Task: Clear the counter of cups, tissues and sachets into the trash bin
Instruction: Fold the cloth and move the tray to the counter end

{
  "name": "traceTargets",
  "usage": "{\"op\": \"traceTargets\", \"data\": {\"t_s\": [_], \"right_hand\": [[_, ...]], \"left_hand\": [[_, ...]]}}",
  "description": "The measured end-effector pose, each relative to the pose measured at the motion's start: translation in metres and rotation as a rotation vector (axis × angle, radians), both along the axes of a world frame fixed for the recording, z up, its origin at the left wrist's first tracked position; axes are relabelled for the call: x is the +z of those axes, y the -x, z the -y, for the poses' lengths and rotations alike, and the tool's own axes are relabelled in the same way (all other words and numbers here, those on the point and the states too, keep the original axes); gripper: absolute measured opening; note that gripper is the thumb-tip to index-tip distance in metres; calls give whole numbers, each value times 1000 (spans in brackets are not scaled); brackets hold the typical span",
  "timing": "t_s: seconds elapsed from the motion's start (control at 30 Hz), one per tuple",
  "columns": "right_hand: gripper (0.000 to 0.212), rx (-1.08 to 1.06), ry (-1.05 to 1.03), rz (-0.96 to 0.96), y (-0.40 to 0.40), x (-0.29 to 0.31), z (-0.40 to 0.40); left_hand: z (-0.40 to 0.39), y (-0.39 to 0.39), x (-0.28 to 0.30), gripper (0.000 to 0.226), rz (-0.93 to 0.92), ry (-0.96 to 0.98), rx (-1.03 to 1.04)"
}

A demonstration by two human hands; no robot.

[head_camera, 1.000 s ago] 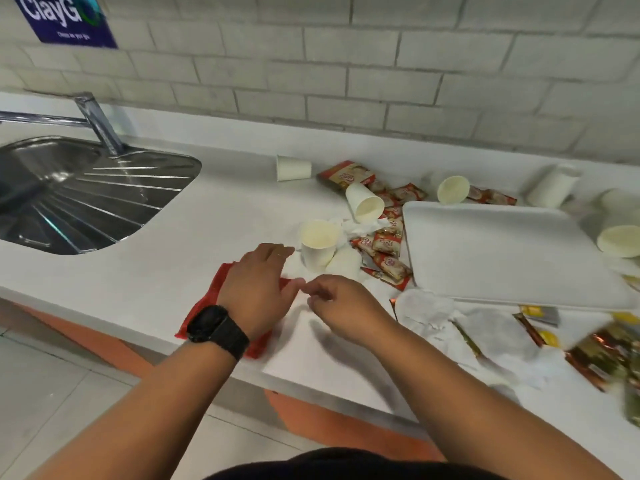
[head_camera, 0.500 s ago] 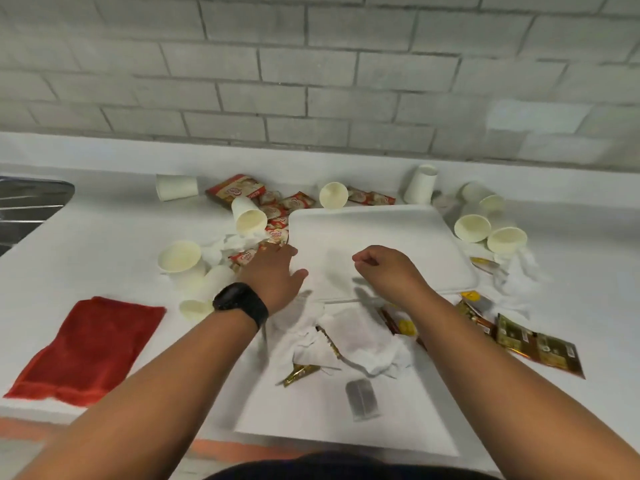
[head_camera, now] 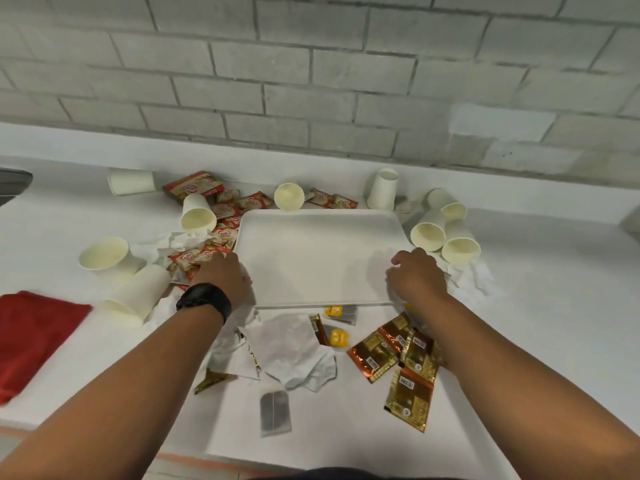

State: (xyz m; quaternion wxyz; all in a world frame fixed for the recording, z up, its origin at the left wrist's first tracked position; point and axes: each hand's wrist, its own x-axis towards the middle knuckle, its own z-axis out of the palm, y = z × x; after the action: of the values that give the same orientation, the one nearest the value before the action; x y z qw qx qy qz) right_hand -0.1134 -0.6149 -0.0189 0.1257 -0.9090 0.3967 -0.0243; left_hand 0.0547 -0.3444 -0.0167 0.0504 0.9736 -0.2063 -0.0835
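cups (head_camera: pixel 196 216) left of tray (head_camera: pixel 318 258); sachets (head_camera: pixel 401 358) before

The smooth white tabletop (head_camera: pixel 540 327) carries a plain white rectangular plastic tray (head_camera: pixel 318 258) at centre frame. Cream paper cups (head_camera: pixel 104 256) ring it, pale yellow inside. Red-and-cream printed creamer sachets (head_camera: pixel 221 233) lie upper left; glossy gold-and-brown foil sachets (head_camera: pixel 410 398) (barcoded) lower right. A red cloth (head_camera: pixel 31 337) sits at the left edge. Crumpled white tissues (head_camera: pixel 291 351) lie below the tray. The grey brick wall (head_camera: pixel 311 71) shows staggered joints. A black wristwatch (head_camera: pixel 204 301) bands the left wrist.
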Motion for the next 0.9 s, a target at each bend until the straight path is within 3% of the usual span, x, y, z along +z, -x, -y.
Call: {"op": "traceTargets", "data": {"t_s": [0.13,0.33,0.47,0.6,0.83,0.9], "right_hand": [[38,-128,68,-157,11,-11,11],[26,-177,-64,-54,9,-14,23],[28,-136,-7,-54,11,-7,23],[31,-157,-107,2,15,8,14],[37,-151,-68,-197,39,53,6],[28,-181,-51,-210,49,62,6]], "left_hand": [[-1,0,3,42,-92,19,104],[5,-4,15,44,-161,-99,24],[-4,-13,17,39,-230,65,174],[-9,-8,25,37,-262,203,226],[-38,12,38,25,-310,517,293],[-44,25,45,27,-309,569,244]]}}
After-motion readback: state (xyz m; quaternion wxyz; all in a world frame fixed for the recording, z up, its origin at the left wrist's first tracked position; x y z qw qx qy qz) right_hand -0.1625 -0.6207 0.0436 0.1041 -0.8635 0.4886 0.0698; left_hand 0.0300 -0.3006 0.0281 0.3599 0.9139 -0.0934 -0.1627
